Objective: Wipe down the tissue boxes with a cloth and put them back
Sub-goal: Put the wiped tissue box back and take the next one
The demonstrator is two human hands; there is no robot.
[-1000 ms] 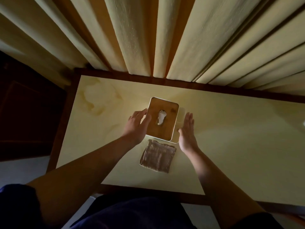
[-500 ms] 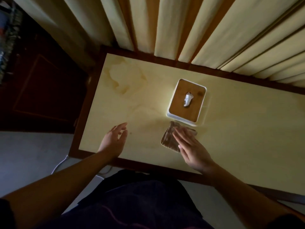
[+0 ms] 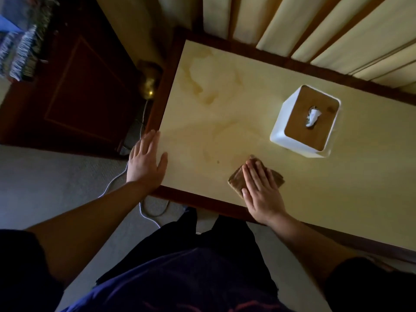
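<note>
A white tissue box (image 3: 283, 127) with a wooden lid and a tissue poking out stands on the pale yellow table (image 3: 225, 113), towards its far right. A folded brown cloth (image 3: 236, 179) lies nearer the front edge. My right hand (image 3: 262, 190) lies flat on the cloth with straight fingers. My left hand (image 3: 146, 161) is spread flat at the table's front left corner, partly over the edge, holding nothing. Neither hand touches the box.
Cream curtains (image 3: 315, 25) hang behind the table. A dark wooden cabinet (image 3: 74, 86) stands to the left, with a brass object (image 3: 148, 84) beside the table's edge. A white cable (image 3: 146, 210) loops over the carpet below the front left corner.
Both hands left the tissue box. My right hand came down flat onto the cloth, and my left hand drifted left to the table's corner. The view swung left.
</note>
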